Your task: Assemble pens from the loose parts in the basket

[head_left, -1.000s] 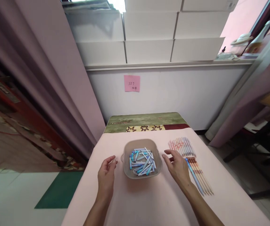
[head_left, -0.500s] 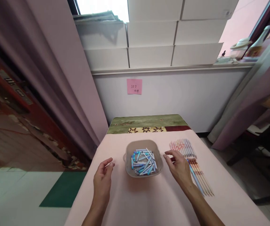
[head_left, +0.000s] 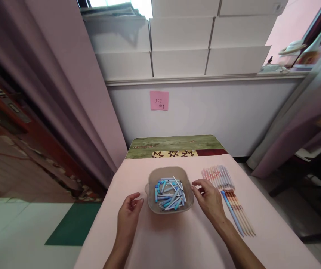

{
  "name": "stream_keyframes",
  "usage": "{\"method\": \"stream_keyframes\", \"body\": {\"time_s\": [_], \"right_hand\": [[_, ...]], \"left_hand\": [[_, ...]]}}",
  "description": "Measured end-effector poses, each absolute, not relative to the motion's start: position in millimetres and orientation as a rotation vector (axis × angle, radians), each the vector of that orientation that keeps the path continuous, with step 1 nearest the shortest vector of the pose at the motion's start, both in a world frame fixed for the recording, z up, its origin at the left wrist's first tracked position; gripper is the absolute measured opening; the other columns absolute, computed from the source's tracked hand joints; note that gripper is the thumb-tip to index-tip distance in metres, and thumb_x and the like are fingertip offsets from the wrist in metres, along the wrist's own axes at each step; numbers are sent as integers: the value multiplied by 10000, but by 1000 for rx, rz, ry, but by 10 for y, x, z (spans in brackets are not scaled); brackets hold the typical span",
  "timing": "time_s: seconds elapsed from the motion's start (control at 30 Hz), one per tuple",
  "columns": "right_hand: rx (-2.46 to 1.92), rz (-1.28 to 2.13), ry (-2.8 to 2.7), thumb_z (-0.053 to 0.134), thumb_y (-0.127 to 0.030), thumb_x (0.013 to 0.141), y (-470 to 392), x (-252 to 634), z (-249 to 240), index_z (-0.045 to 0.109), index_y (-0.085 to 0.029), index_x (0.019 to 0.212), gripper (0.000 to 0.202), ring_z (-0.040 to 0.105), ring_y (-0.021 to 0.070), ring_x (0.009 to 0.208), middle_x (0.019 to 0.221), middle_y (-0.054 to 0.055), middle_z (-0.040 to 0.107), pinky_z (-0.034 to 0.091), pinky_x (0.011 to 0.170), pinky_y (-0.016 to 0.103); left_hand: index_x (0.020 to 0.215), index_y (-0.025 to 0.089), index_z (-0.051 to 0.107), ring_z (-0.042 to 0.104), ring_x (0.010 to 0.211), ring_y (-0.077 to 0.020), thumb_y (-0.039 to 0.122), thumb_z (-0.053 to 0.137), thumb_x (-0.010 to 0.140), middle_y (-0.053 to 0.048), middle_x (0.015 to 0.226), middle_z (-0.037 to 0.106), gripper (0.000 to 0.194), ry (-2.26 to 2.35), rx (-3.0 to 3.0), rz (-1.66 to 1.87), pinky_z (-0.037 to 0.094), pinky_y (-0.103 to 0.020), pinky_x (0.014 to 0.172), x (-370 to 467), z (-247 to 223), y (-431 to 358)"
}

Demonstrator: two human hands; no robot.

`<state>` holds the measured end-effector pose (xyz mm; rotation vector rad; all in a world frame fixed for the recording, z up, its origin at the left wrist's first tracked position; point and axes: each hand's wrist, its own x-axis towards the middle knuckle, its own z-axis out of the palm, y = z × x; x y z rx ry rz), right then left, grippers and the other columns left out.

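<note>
A beige plastic container (head_left: 155,173) sits on the pink tablecloth, holding a jumble of blue pen parts (head_left: 174,198): barrels, caps and thin white rods. My left hand (head_left: 130,213) hovers left of it, fingers loosely curled, thumb apart, nothing in it. On the other side my right hand (head_left: 210,198) has its fingertips at the container's right rim; whether they touch it I cannot tell. Its thumb and fingers are apart, with nothing visible between them. Right of that hand lie a blue pen (head_left: 232,213) and several brown-and-cream pens (head_left: 243,213), side by side.
Behind these pens lies a row of pale pens with red and grey markings (head_left: 218,176). A green patterned cloth (head_left: 174,142) shows at the table's far end, before a white wall with a pink note (head_left: 159,101). Purple curtains (head_left: 93,93) hang at the left.
My left hand has moved right, nearer the container. My right hand has shifted slightly left to its rim. The view has tilted a little.
</note>
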<state>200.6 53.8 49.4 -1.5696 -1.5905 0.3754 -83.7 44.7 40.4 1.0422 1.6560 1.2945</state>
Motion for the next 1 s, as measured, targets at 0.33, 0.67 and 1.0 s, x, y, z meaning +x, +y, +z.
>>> {"method": "stream_keyframes", "body": {"time_s": [0.33,0.67,1.0], "right_hand": [[-1624,307,-1675,513,-315,882,648,2004,467,680,-209,861,199,636,127,695,871,29,676,439,635,217],[-2052,389,-2194,625,-238,806,1328,1339,505,675,-152,1030,245,679,237,908,938,127,721,481,748,268],[-2093,408,-2280,505,-83,840,1297,1269,320,681,-92,1003,239,692,246,900,955,178,715,499,735,283]], "left_hand": [[1070,148,612,647,782,-252,523,665,688,-78,845,673,538,1751,1159,1242,515,-373,693,-765,247,637],[1014,182,591,547,1079,-233,117,441,830,-99,1068,621,246,1658,2293,558,402,-380,964,-234,415,1274],[894,123,662,600,993,-288,32,511,695,-158,979,672,266,1588,2264,187,415,-391,895,-57,199,1493]]}}
